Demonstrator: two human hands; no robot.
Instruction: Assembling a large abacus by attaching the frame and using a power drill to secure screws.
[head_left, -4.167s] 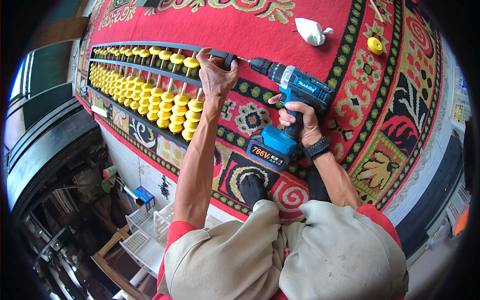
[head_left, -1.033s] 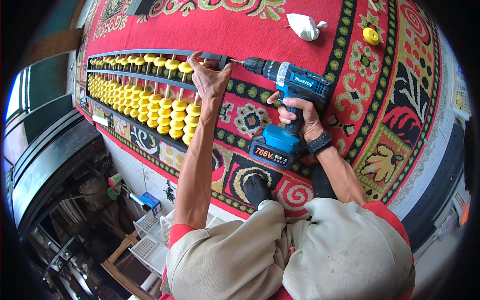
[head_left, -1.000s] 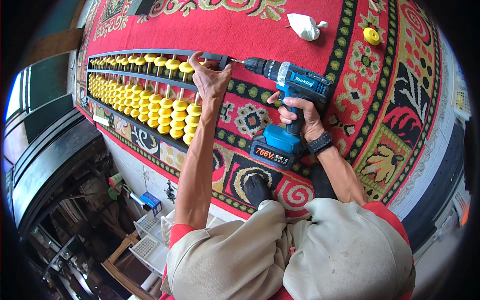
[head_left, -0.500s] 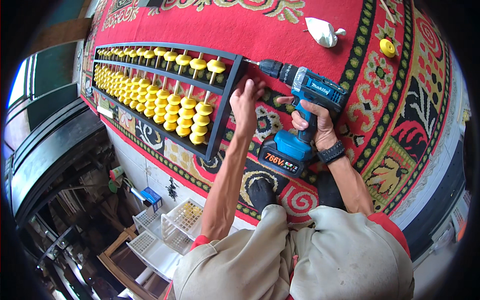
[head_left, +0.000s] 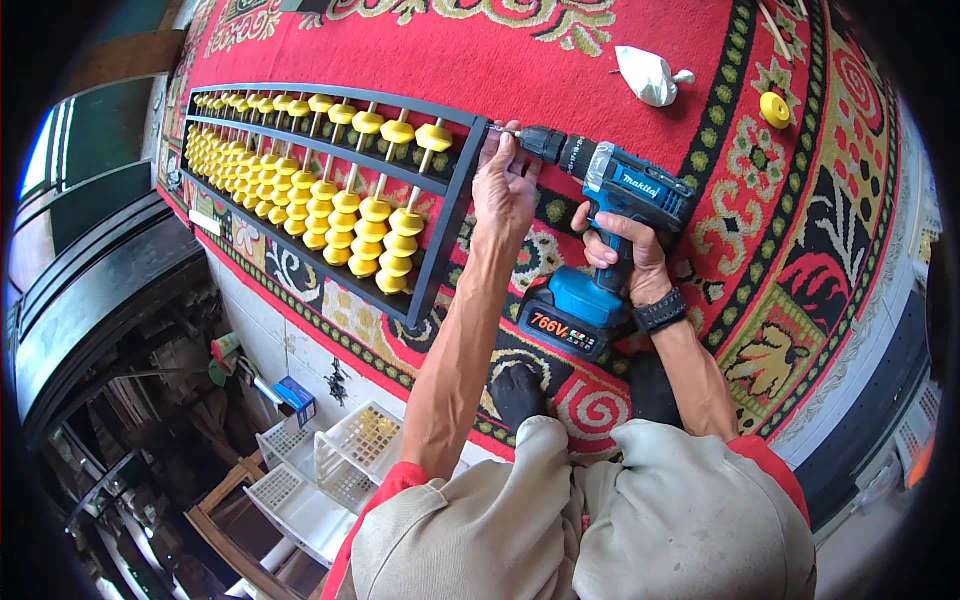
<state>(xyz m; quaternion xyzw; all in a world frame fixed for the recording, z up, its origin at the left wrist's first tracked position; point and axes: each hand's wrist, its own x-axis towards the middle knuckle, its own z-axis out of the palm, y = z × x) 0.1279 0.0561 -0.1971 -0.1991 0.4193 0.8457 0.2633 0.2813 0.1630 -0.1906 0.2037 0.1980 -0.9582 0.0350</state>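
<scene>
A large abacus with a black frame and yellow beads lies on the carpet at the left. My right hand is wrapped round the grip of a blue and black cordless drill. The drill lies sideways, its chuck pointing left at the upper part of the frame's right end. Just in front of the chuck, my left hand has its thumb and fingers closed about the thin drill bit. The fingers partly hide the bit's tip, so I cannot tell whether a screw is there.
Beyond the drill, a white knotted bag and a loose yellow bead lie on the red patterned carpet. Thin sticks lie at the far right. White plastic baskets stand below the carpet's edge at the lower left.
My left hand has moved up from beside the frame's end to the drill bit, and its fingers have closed there. The drill has shifted very slightly; my right hand still holds it.
</scene>
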